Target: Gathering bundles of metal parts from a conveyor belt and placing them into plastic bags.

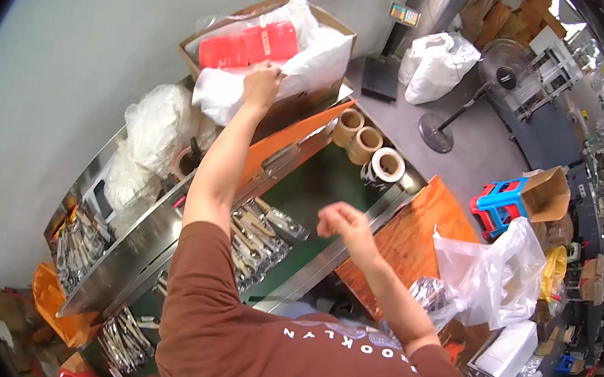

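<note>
My left hand (262, 87) reaches to the near side of a cardboard box (341, 45), its fingers closed on the edge of the white plastic liner (219, 92). Inside the box, right beyond that hand, lie red packages (250, 45) on the liner. My right hand (343, 224) hovers over the green belt (318, 183), its fingers curled in with nothing visible in them. To its left, several clear-wrapped tools with pale handles (254, 239) lie in a pile on the belt; my left arm partly covers them.
Tape rolls (365, 143) stand at the belt's far end, beside an orange board (292, 142). White plastic bags (155, 129) and more wrapped tools (78, 244) lie at left. A wooden board (417, 236), clear plastic bag (510, 271), blue-red stool (500, 205) and fan (500, 77) are at right.
</note>
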`<state>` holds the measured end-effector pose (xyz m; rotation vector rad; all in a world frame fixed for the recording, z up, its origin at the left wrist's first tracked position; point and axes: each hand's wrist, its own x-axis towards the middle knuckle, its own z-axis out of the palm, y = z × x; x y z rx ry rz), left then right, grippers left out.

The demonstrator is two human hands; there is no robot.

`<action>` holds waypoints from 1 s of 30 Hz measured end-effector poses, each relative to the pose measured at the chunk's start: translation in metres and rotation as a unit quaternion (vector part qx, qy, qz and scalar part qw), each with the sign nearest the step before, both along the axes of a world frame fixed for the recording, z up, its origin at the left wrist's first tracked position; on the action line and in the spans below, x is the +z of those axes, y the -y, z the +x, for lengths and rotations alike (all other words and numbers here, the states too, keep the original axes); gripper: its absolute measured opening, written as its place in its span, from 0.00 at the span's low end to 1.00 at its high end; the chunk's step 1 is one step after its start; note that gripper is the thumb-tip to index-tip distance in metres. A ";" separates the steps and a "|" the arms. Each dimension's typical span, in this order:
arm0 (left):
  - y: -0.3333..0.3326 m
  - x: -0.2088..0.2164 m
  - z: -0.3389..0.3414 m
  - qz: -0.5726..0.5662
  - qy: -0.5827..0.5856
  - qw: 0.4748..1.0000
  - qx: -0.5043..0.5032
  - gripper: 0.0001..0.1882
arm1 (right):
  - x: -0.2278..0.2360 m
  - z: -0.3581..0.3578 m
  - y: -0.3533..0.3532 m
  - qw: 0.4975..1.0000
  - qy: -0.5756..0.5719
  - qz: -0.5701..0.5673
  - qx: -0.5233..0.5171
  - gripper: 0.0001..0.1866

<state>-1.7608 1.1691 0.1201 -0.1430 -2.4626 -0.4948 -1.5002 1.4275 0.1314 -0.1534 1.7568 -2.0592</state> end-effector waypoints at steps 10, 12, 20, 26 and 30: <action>-0.016 0.090 -0.003 0.419 0.091 0.888 -0.166 0.16 | -0.034 0.025 -0.043 0.983 0.112 0.035 -0.144 0.13; -0.070 0.114 0.061 0.472 0.128 0.830 -0.268 0.14 | -0.016 0.001 -0.038 0.991 0.005 0.023 -0.130 0.15; -0.166 0.067 0.189 0.399 0.077 0.878 -0.254 0.09 | 0.029 -0.034 -0.024 0.930 -0.003 -0.233 -0.284 0.09; -0.200 0.018 0.229 0.352 0.165 0.900 -0.195 0.09 | -0.018 -0.004 -0.072 0.869 0.095 -0.380 -0.302 0.05; -0.235 0.001 0.264 0.396 0.234 0.855 -0.242 0.08 | -0.042 0.029 -0.104 0.866 0.129 -0.365 -0.315 0.05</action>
